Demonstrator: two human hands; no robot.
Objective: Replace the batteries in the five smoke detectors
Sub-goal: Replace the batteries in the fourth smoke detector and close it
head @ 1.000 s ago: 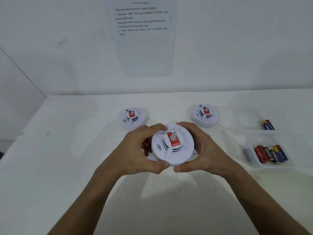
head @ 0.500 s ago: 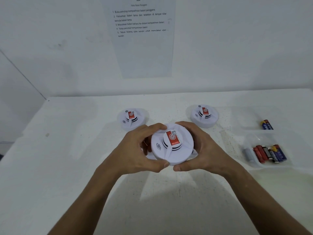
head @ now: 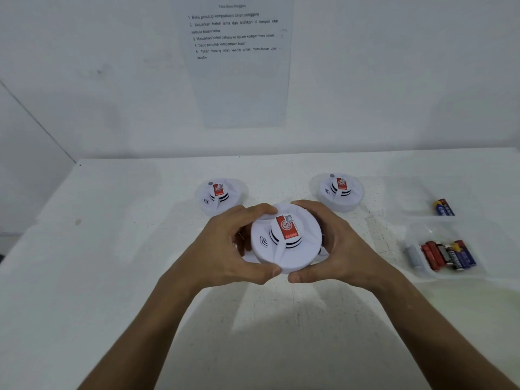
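White table (head: pixel 84 277) below a wall notice (head: pixel 239 66) — both hands, left hand (head: pixel 225 249) and right hand (head: pixel 334 246), clamp the smoke detector (head: pixel 285 240) at table centre. Opening it likely wants a firm counter-twist — rim gripped evenly, not squeezed.

One white round detector (head: pixel 285 243), red label up, is held over the table; two more (head: pixel 219 196) (head: pixel 340 191) sit behind. Batteries (head: pixel 447 256) lie right.

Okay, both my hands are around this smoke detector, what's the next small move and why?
Probably twist the smoke detector off its base: your left hand and right hand grip its rim, it is closed, and the batteries wait in the tray.
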